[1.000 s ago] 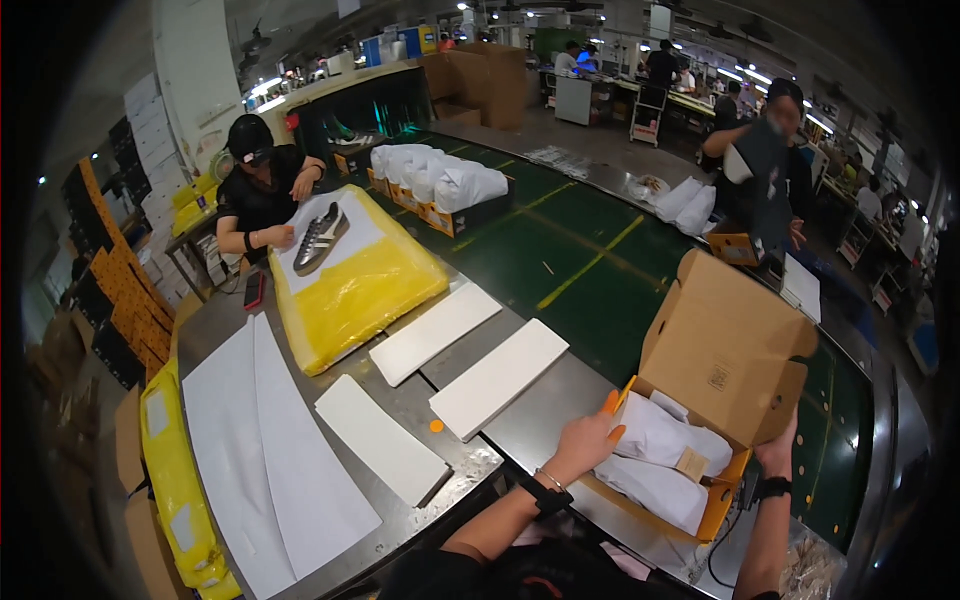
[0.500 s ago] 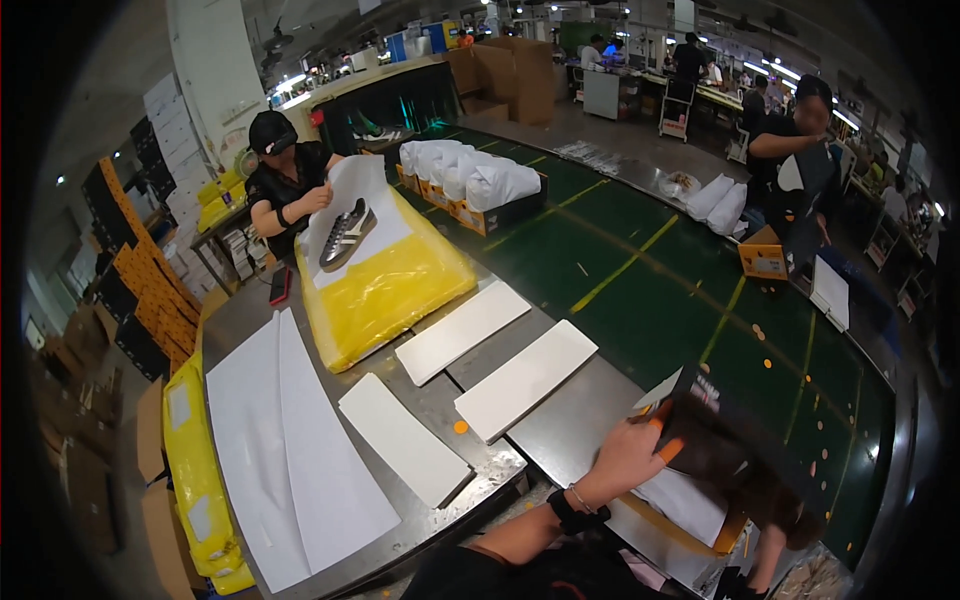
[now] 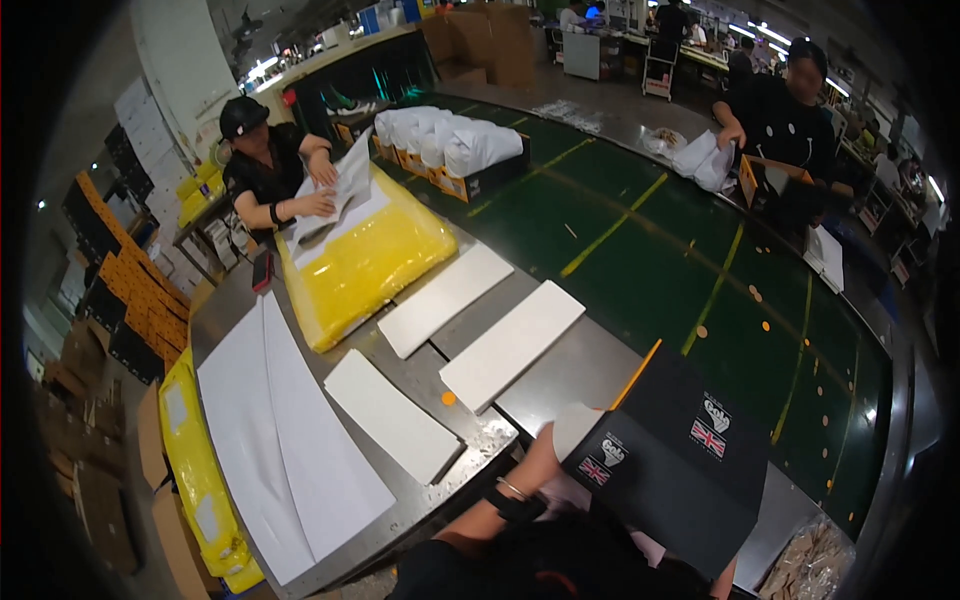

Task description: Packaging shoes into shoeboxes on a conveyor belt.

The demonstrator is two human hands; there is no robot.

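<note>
A dark shoebox (image 3: 668, 455) with an orange inner edge and printed emblems stands tilted right in front of me at the lower right, its lid down. At its left end my left hand (image 3: 543, 458) grips the box, the fingers hidden behind it beside a pale paper flap (image 3: 574, 430). Only a sliver of my right hand (image 3: 722, 583) shows below the box's lower right edge; its fingers are out of sight. Close to my left arm lie stacks of white card sheets (image 3: 392, 415) on the metal table (image 3: 500, 440).
Large white paper sheets (image 3: 290, 450) cover the table's left. Beyond, a co-worker (image 3: 265, 165) folds paper on a yellow-wrapped stack (image 3: 370, 270). A green belt (image 3: 620, 290) carries open boxes of white-wrapped bundles (image 3: 485, 150). Another co-worker (image 3: 785, 130) handles a box at far right.
The shoebox, open before with white paper inside, now has its lid down and faces me. My left hand has moved left and lower. The co-worker at left has folded paper over the shoe.
</note>
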